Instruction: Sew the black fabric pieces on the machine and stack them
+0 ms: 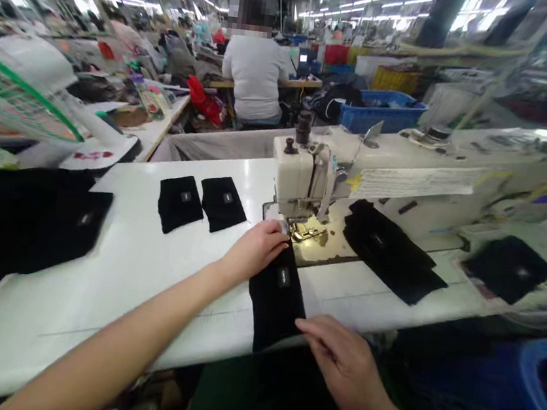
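Here at the fingertips, our left hand [256,250] has its fingers bent and bunched close together, tips down at the upper end of a black fabric piece [273,313]; whether they pinch it or merely press it, we cannot tell. Down at the near end, our right hand [342,361] has thumb and forefinger brought together on the piece's right edge, just above the corner, and they have hold of it.

So the piece lies flat on the white tabletop [159,291], its far end right beside the presser foot [306,234] of the sewing machine [294,174], its near end at the table's front edge. We spot a small label [284,276] on it, between our two hands.

Outward we go! To the left, a pair of labelled black pieces [224,205] lie side by side, apart from each other, and farther left a dark cloth heap [14,228]. On the right, an overlapping black stack [387,251] rests by the machine, with a single black piece [508,268] beyond it. Past the table, a co-worker in a light top [253,74] sits, back to us, near a blue basket [383,112].
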{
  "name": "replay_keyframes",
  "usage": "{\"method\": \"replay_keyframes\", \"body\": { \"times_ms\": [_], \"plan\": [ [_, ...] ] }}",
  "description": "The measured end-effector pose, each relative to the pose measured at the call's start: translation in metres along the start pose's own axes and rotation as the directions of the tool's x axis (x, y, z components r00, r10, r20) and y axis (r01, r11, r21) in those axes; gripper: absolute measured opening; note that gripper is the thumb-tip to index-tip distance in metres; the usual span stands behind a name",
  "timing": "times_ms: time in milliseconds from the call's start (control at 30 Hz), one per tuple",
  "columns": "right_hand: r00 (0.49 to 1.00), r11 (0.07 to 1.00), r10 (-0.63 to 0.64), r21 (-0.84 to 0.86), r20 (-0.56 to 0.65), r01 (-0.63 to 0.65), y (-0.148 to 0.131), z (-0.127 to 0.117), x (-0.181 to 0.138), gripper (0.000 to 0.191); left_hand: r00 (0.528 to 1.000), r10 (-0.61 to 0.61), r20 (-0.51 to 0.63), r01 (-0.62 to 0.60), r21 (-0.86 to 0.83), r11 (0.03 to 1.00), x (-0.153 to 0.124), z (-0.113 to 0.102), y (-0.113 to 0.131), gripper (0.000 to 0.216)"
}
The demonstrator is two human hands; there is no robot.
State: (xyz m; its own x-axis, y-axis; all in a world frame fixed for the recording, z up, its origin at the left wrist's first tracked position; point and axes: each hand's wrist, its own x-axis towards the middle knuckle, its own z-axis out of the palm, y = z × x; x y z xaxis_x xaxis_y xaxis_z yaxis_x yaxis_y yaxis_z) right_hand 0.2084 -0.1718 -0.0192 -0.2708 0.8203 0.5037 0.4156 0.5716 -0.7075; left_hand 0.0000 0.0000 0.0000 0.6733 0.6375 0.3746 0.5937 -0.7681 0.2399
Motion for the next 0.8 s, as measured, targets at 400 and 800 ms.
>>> {"method": "replay_keyframes", "body": {
  "times_ms": [400,800],
  "plan": [
    [0.998,0.983,0.025,-0.185,0.055,-0.014,0.003,-0.002,0.006,0.039,0.99,0.105,-0.092,-0.11,-0.046,0.993,0.013,0.004,-0.017,0.014],
    [0.993,0.973,0.066,-0.228,0.099,-0.042,0.002,0.0,0.007,0.04,0.991,0.064,-0.117,-0.08,-0.142,0.987,0.008,0.004,-0.019,0.015]
  ]
}}
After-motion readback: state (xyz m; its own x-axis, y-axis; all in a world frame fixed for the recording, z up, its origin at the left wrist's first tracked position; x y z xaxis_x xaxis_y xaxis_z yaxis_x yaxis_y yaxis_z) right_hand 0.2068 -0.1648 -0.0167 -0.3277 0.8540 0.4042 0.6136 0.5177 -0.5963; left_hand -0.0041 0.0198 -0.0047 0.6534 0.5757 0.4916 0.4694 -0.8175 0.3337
